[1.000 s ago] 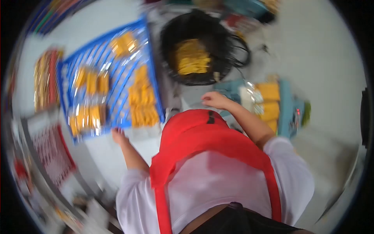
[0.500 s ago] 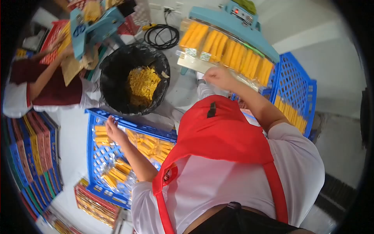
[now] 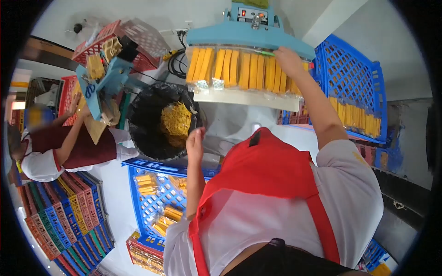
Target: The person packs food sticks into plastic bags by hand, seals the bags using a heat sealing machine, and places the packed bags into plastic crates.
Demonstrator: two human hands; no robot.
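Note:
Reaching forward, my right hand [image 3: 289, 62] is at the right end of the blue sealing machine [image 3: 248, 37], by the end of a thin green strip [image 3: 266, 53]. Its fingers are bent together; what they grip, if anything, I cannot make out. Clear packs of yellow sticks [image 3: 251, 70] lie side by side along the machine, over its pale front ledge [image 3: 244, 99]. My left hand [image 3: 195, 140] is raised beside the rim of a black-lined bin [image 3: 142, 119], fingers curled together with nothing visible in them. Yellow scraps [image 3: 176, 120] lie inside the bin.
A blue crate [image 3: 148, 202] with packs of yellow sticks is at lower left. Another blue crate [image 3: 352, 69] stands right of the machine, with a row of packs. A co-worker in a maroon apron [image 3: 87, 149] works at a second blue machine [image 3: 113, 80]. Stacked coloured crates [image 3: 69, 221] stand behind.
My right hand has moved forward from the ledge's front to the machine's far right end. My left hand has moved from over the lower crate to beside the bin. The view has shifted.

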